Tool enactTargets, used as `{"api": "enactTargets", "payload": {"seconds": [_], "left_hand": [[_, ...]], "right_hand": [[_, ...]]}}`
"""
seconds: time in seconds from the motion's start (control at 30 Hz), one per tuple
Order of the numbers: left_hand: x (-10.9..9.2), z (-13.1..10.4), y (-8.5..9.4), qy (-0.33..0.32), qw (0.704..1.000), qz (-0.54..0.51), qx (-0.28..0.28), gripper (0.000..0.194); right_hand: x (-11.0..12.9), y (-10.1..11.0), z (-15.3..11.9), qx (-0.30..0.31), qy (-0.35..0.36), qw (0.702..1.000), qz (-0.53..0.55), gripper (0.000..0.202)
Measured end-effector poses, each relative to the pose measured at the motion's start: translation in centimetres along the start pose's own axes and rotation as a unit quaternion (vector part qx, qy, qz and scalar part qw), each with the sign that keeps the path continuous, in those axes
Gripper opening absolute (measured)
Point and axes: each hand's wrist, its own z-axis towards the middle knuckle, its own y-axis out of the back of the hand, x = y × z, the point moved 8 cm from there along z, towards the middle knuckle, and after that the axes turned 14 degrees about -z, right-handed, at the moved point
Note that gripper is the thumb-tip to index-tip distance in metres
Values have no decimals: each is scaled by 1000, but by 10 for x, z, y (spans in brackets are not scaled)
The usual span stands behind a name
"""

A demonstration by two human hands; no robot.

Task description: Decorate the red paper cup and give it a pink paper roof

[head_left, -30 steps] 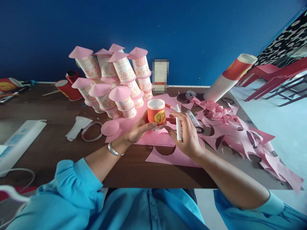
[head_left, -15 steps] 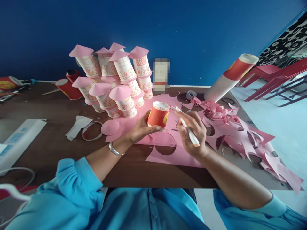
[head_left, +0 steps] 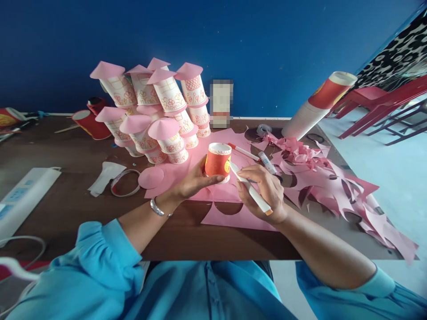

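My left hand (head_left: 196, 181) is wrapped round a red paper cup (head_left: 216, 162) with a white rim and a yellow emblem. My right hand (head_left: 263, 189) grips a white marker pen (head_left: 255, 194) with an orange end; its tip is at the cup's right side, and whether it touches cannot be made out. Beyond my right hand lie a red-capped white marker (head_left: 245, 152) and a glue stick (head_left: 267, 162). Pink paper sheets (head_left: 240, 218) with round cut-outs spread under both hands. A pink paper cone (head_left: 151, 178) lies to the left.
Several white cups with drawn flowers and pink cone roofs (head_left: 164, 129) stand stacked at the back left. Pink scraps (head_left: 333, 191) cover the right side. A leaning cup stack (head_left: 308, 115), a tape roll (head_left: 125, 182) and a power strip (head_left: 25, 200) are also on the table (head_left: 176, 242).
The marker in my right hand has moved down and left, its tip now lower beside the cup. The red-capped marker and glue stick beyond the hand show more fully.
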Motion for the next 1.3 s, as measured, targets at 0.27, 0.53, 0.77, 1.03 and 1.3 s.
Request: {"api": "enactTargets", "payload": {"seconds": [0.27,0.53,0.77,1.03,1.3], "left_hand": [[-3,3,-4,-1,1000,25,-18,74],[-3,-2,-1,-8,999,18,-29,56],[-7,-1,-4,-16,999,34,-39,56],[-8,3,-4,-33,997,54,-52,68],[-4,3,-6,-28,997,62,-31,68]], "right_hand": [[0,-2,0,14,7,1000,-7,26],[0,-2,-2,13,8,1000,-15,27],[1,-3,-2,11,11,1000,-9,29],[1,-3,-1,28,15,999,-8,29],[2,-4,0,42,16,999,-7,33]]}}
